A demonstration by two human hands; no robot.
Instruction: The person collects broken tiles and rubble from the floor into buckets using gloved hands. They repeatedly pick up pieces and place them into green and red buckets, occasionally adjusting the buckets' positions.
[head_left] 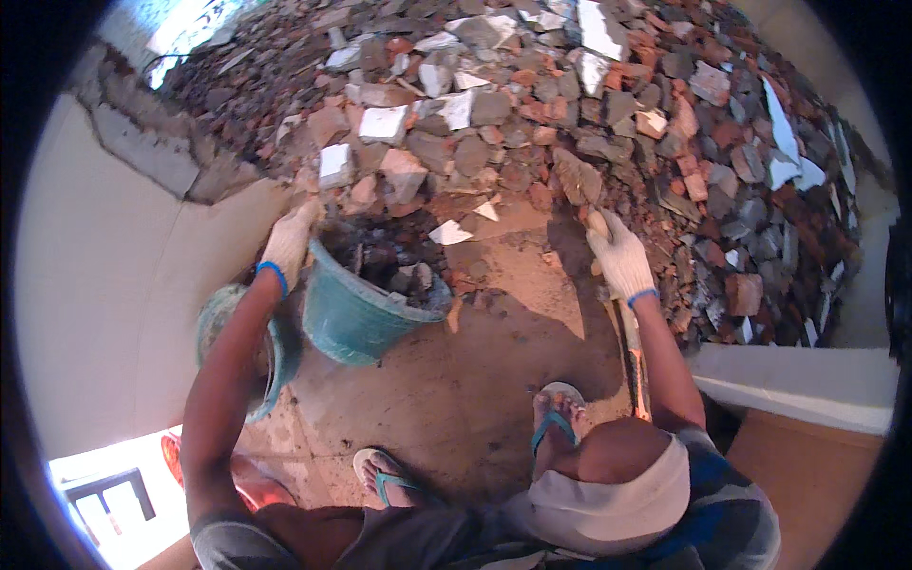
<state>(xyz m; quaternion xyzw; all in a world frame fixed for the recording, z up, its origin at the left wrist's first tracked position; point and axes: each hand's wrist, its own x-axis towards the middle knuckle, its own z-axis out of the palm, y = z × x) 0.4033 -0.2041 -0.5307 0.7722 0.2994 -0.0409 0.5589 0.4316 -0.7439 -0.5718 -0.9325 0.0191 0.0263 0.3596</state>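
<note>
My left hand point(287, 242), in a white glove, grips the far rim of a teal bucket point(356, 318). The bucket is tilted toward a big pile of broken bricks and concrete point(589, 114) and holds several grey chunks. My right hand point(619, 256), also gloved, is closed around the wooden handle point(633, 366) of a digging tool. Its dusty blade point(578, 176) rests against the edge of the rubble, right of the bucket.
A second teal bucket point(220, 328) sits behind my left forearm. My feet in flip-flops point(556, 418) stand on a dusty concrete floor point(456, 389). A white wall point(104, 285) runs along the left, and a low white ledge point(798, 380) is at the right.
</note>
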